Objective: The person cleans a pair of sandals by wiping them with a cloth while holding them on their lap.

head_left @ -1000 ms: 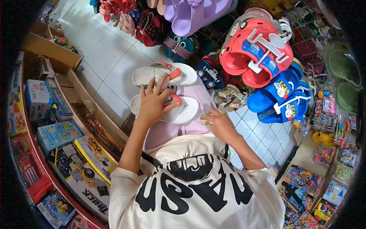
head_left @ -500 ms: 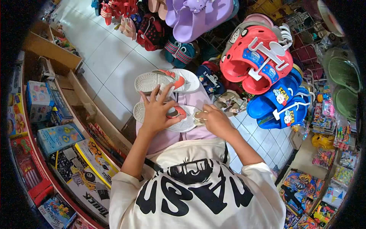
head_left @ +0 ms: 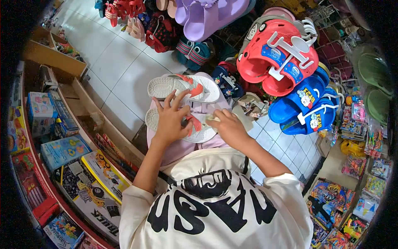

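Observation:
Two white sandals with coral-orange straps lie side by side across my lap, on pale pink trousers. The far sandal [head_left: 209, 92] rests beyond my fingers. My left hand [head_left: 171, 120] is over the near sandal [head_left: 152, 119], thumb and forefinger closed at its strap and the other fingers spread toward the far one. On the near sandal's toe end, my right hand [head_left: 229, 128] has its fingers bunched on a pale, cloth-like piece [head_left: 243, 117]. Part of that piece is hidden under the hand, so its full shape does not show.
Red clogs [head_left: 275, 58] and blue slides [head_left: 309, 106] hang close at the right. Purple slides [head_left: 203, 20] hang ahead. Boxed toys [head_left: 95, 193] fill the left shelf [head_left: 99, 124]; packaged toys [head_left: 331, 199] line the right. White floor tiles [head_left: 120, 66] show ahead.
My right hand has shifted slightly up and inward along the toe end, the pale piece now showing beyond it. My left hand stays at the strap, moved slightly.

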Demonstrator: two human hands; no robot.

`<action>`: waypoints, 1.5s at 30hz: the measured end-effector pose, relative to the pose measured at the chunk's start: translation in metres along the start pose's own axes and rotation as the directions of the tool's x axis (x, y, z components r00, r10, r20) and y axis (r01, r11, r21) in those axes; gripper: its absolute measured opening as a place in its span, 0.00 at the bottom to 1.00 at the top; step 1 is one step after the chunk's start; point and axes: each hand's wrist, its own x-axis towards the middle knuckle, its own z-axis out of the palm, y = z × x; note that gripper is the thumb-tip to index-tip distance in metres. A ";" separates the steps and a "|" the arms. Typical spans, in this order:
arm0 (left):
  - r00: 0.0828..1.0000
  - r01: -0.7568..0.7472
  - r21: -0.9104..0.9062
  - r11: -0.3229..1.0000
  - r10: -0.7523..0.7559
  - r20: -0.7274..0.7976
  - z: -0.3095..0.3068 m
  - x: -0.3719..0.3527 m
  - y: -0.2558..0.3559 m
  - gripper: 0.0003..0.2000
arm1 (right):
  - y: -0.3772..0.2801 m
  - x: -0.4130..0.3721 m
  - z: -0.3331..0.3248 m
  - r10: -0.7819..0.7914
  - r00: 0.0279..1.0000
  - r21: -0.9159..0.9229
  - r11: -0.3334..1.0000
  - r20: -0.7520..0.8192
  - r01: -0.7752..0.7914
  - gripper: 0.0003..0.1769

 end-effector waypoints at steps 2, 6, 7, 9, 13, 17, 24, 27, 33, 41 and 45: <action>1.000 0.010 -0.001 1.000 -0.010 -0.007 0.001 0.001 -0.002 0.11 | 0.013 -0.017 -0.006 0.006 0.999 -0.006 1.000 0.053 -0.006 0.17; 0.999 0.024 -0.006 1.000 -0.024 -0.039 0.002 0.003 -0.004 0.10 | 0.026 -0.037 -0.013 0.064 0.997 0.143 0.987 0.033 -0.068 0.19; 0.998 0.032 -0.003 0.999 -0.032 -0.048 0.002 0.005 -0.004 0.10 | 0.019 -0.034 -0.014 0.091 0.994 0.196 0.978 -0.055 -0.079 0.19; 0.997 0.047 0.030 0.998 -0.045 -0.064 0.005 0.006 -0.003 0.11 | -0.001 -0.026 -0.009 0.092 0.970 0.273 0.962 -0.227 -0.028 0.18; 0.996 0.038 0.121 0.992 -0.027 -0.090 0.009 0.006 -0.006 0.12 | -0.027 -0.016 0.046 -0.062 0.966 0.022 0.997 -0.251 0.070 0.18; 0.994 0.042 0.159 0.986 -0.025 -0.107 0.012 0.005 -0.006 0.13 | -0.003 -0.027 0.005 -0.074 0.997 0.137 0.988 0.038 0.068 0.17; 0.994 0.045 0.142 0.989 -0.031 -0.105 0.014 0.009 -0.009 0.13 | -0.029 0.002 0.041 -0.203 0.964 0.064 0.974 -0.169 0.217 0.17; 0.993 0.057 0.086 0.995 -0.047 -0.106 0.012 0.005 -0.007 0.12 | -0.013 -0.007 0.030 -0.203 0.976 0.110 0.971 -0.082 0.212 0.21; 0.983 0.087 -0.373 0.924 -0.141 -0.119 -0.007 0.007 -0.019 0.24 | 0.032 -0.035 -0.052 0.106 0.993 0.633 0.765 0.055 -0.117 0.13; 0.921 0.132 -0.050 0.990 -0.104 0.376 -0.025 0.058 -0.048 0.23 | -0.036 -0.035 -0.091 0.274 0.939 0.963 0.226 -0.208 0.147 0.18; 0.971 0.163 -0.158 0.974 -0.130 0.200 -0.027 0.066 -0.057 0.17 | -0.046 -0.011 -0.042 -0.255 0.959 0.473 0.834 -0.127 0.284 0.16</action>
